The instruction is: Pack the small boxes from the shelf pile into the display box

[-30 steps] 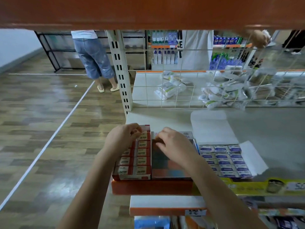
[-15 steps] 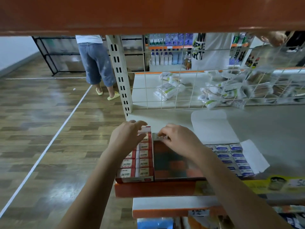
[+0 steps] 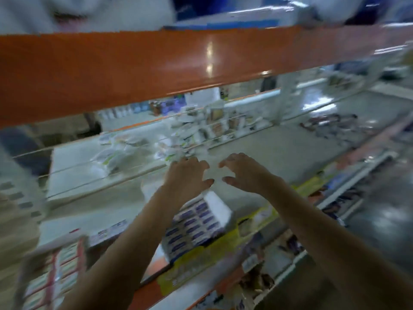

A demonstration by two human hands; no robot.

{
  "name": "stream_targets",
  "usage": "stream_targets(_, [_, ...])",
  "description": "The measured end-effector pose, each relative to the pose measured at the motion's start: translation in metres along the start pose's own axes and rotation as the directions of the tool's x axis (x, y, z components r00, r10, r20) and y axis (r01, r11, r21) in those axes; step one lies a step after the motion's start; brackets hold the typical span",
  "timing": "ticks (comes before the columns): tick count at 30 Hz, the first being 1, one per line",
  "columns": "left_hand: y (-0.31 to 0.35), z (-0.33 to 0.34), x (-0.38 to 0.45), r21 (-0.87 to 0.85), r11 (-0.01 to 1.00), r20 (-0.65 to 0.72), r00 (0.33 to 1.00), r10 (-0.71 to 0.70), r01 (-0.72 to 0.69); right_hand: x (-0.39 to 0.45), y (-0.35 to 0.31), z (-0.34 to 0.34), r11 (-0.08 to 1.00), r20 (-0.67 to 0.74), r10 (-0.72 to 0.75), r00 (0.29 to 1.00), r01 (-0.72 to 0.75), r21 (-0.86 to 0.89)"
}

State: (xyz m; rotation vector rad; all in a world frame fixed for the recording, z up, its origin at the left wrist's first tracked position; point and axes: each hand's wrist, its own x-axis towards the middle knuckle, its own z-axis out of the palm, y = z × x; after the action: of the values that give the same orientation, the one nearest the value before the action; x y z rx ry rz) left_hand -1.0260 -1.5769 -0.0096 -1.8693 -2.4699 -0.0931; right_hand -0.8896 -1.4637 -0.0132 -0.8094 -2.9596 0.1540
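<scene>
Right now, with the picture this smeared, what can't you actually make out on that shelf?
All from the head view:
- Print on the blue-labelled small boxes: motion blur makes it unreadable.
- The red-and-white display box: blurred, and cut off by the left and bottom edges.
- Part of the blue-labelled boxes: hidden behind the left forearm.
- The white packets behind the wire grille: too smeared to identify.
- Left hand and right hand: both hold nothing.

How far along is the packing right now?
Done: the red-labelled display box at lower left looks filled in rows, though blurred. In hand: nothing; left hand and right hand reach empty toward the rear packets. Left: cannot tell; the blue-labelled box also looks full.
</scene>
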Motion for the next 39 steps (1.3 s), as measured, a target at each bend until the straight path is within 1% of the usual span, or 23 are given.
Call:
stream_targets(3, [0.068,0.001,0.046,0.002,0.997,0.039,0.996,0.080,-0.080,-0.030,0.069,-0.007,0.994,-0.012,0.105,0.994,-0.105,-0.007])
stream_targets(5, [0.115,0.004,0.072,-0.002,0.993,0.061,0.991,0.116,-0.116,-0.049,0.115,-0.011,0.985,0.005,0.170,0.985,-0.170,-0.010])
stream_targets(8, [0.186,0.014,0.110,-0.047,0.987,0.088,0.983,0.160,-0.156,-0.079,0.185,-0.015,0.964,0.024,0.267,0.964,-0.267,0.009])
stream_targets(13, [0.281,0.034,0.167,-0.121,0.979,0.161,0.970,0.180,-0.162,-0.123,0.288,-0.024,0.929,0.042,0.366,0.930,-0.368,0.034])
stream_targets(18, [0.347,0.055,0.218,-0.141,0.977,0.154,0.971,0.180,-0.159,-0.143,0.376,-0.033,0.907,0.053,0.411,0.910,-0.414,0.071])
stream_targets(23, [0.379,0.066,0.280,-0.132,0.979,0.137,0.976,0.171,-0.153,-0.130,0.443,-0.027,0.889,0.034,0.436,0.899,-0.436,0.137])
stream_targets(28, [0.397,0.067,0.357,-0.137,0.977,0.044,0.984,0.172,-0.165,-0.100,0.511,-0.025,0.869,0.006,0.468,0.883,-0.462,0.174])
stream_targets(30, [0.400,0.068,0.385,-0.150,0.978,0.026,0.988,0.150,-0.144,-0.088,0.536,-0.024,0.860,-0.016,0.483,0.875,-0.471,0.195])
stream_targets(33, [0.399,0.076,0.421,-0.193,0.974,0.003,0.992,0.125,-0.122,-0.067,0.569,-0.022,0.840,-0.012,0.508,0.861,-0.493,0.228])
stream_targets(39, [0.393,0.095,0.472,-0.196,0.980,-0.060,0.998,0.005,-0.017,-0.026,0.615,-0.010,0.838,-0.041,0.515,0.856,-0.493,0.236])
